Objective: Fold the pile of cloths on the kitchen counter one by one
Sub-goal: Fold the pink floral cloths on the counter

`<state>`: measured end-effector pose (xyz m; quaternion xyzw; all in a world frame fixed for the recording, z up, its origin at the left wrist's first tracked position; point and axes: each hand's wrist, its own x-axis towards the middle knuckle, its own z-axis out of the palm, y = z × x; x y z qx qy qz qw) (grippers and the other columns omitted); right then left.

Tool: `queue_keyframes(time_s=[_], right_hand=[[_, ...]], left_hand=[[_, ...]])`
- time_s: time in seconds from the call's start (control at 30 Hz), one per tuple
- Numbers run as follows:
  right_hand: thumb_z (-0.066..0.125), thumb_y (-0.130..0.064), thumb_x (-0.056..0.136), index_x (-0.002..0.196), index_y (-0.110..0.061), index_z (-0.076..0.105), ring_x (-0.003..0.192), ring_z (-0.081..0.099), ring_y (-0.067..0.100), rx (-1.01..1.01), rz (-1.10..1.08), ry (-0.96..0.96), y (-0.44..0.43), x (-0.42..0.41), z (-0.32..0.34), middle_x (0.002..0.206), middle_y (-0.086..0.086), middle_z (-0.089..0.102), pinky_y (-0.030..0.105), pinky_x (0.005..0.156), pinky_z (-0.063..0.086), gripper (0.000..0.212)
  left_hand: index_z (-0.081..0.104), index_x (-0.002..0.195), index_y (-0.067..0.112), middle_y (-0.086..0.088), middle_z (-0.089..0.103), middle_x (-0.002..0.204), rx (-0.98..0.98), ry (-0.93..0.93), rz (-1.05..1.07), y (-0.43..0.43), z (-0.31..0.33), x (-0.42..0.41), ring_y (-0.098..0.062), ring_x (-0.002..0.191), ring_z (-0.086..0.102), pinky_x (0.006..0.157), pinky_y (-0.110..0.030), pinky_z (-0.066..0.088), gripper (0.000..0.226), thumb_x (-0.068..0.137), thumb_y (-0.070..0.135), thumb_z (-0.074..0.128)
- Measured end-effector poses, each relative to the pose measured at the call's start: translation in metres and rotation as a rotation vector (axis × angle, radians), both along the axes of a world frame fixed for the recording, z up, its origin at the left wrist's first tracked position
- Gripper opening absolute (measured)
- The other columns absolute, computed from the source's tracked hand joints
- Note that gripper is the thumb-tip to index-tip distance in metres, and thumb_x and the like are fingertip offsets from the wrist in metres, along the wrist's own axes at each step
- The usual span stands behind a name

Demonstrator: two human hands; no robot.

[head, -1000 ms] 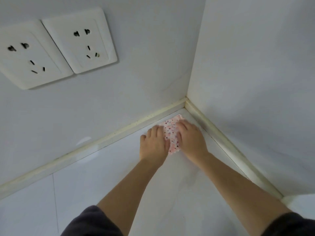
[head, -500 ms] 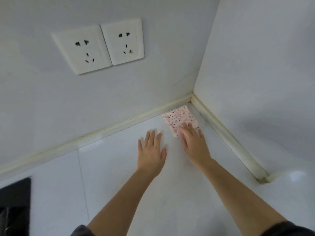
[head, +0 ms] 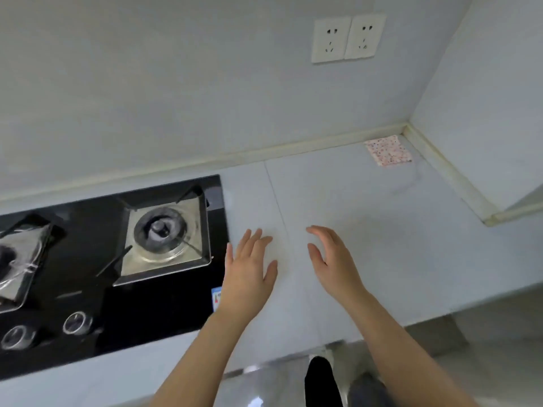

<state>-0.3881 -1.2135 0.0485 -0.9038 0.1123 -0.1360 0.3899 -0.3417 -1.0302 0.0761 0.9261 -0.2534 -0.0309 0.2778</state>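
Your 1 visible cloth (head: 388, 150) looks finished: a small, flat, dotted packet lying on the surface (head: 411, 245) well to the right of the stove (head: 117, 259) and further back than it, tucked into the corner where 2 walls meet. No unfolded pile shows in this view, so you cannot tell from here how many cloths are left; I judge you are between cloths.

The packet is close to square, so its long axis is hard to call. It seems to run slightly left to right, roughly along the back wall, as the stove's back edge does.

Your left hand (head: 249, 274) hovers just right of the stove, your right hand (head: 332, 259) a little further right. The fingers (head: 255, 239) of both are spread wide and hold nothing.
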Motion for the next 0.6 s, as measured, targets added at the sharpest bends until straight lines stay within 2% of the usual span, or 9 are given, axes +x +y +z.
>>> queue_keyframes(time_s=[0.07,0.2,0.27,0.33,0.47,0.6], right_hand=[[0.049,-0.015,0.099,0.132,-0.016,0.052,0.127,0.043,0.006,0.027,0.079,0.021,0.052,-0.026,0.005,0.136,-0.006,0.050,0.006,0.101,0.025,0.033],[0.048,-0.014,0.099,0.130,-0.016,0.053,0.125,0.043,0.004,0.044,0.274,0.056,0.167,-0.059,0.015,0.133,-0.009,0.048,0.019,0.106,0.035,0.032],[0.049,-0.016,0.099,0.131,-0.017,0.053,0.125,0.043,0.002,0.052,0.349,0.063,0.214,-0.063,0.023,0.133,-0.011,0.047,0.017,0.104,0.035,0.032],[0.049,-0.019,0.099,0.133,-0.020,0.052,0.126,0.041,-0.001,0.041,0.421,0.076,0.253,-0.064,0.030,0.136,-0.011,0.047,0.011,0.102,0.030,0.034],[0.048,-0.020,0.099,0.133,-0.024,0.052,0.128,0.040,-0.001,0.005,0.532,0.086,0.319,-0.055,0.038,0.138,-0.012,0.046,0.019,0.106,0.034,0.034],[0.048,-0.018,0.099,0.132,-0.023,0.053,0.125,0.040,-0.002,-0.003,0.612,0.118,0.373,-0.033,0.036,0.136,-0.013,0.046,0.017,0.103,0.033,0.034]], left_hand=[[0.046,0.138,0.020,0.003,0.034,0.153,-0.011,-0.015,0.058,0.057,0.006,-0.026,-0.015,0.148,0.014,0.119,-0.042,0.004,0.042,0.097,0.026,0.051],[0.051,0.133,0.021,0.004,0.041,0.148,-0.059,-0.004,0.296,0.182,0.009,-0.086,-0.015,0.146,0.020,0.119,-0.044,0.012,0.037,0.096,0.024,0.054],[0.052,0.132,0.020,0.002,0.043,0.146,-0.066,0.002,0.384,0.230,0.011,-0.109,-0.017,0.144,0.025,0.119,-0.046,0.017,0.036,0.095,0.023,0.055],[0.054,0.130,0.019,0.001,0.046,0.144,-0.080,0.004,0.468,0.268,0.012,-0.123,-0.019,0.142,0.029,0.116,-0.050,0.023,0.035,0.095,0.022,0.056],[0.057,0.123,0.017,-0.001,0.052,0.137,-0.162,-0.001,0.615,0.329,0.015,-0.135,-0.023,0.135,0.040,0.109,-0.054,0.034,0.031,0.092,0.016,0.059],[0.058,0.119,0.019,0.001,0.053,0.134,-0.180,-0.022,0.663,0.381,0.013,-0.129,-0.016,0.130,0.040,0.103,-0.052,0.041,0.027,0.092,0.016,0.059]])
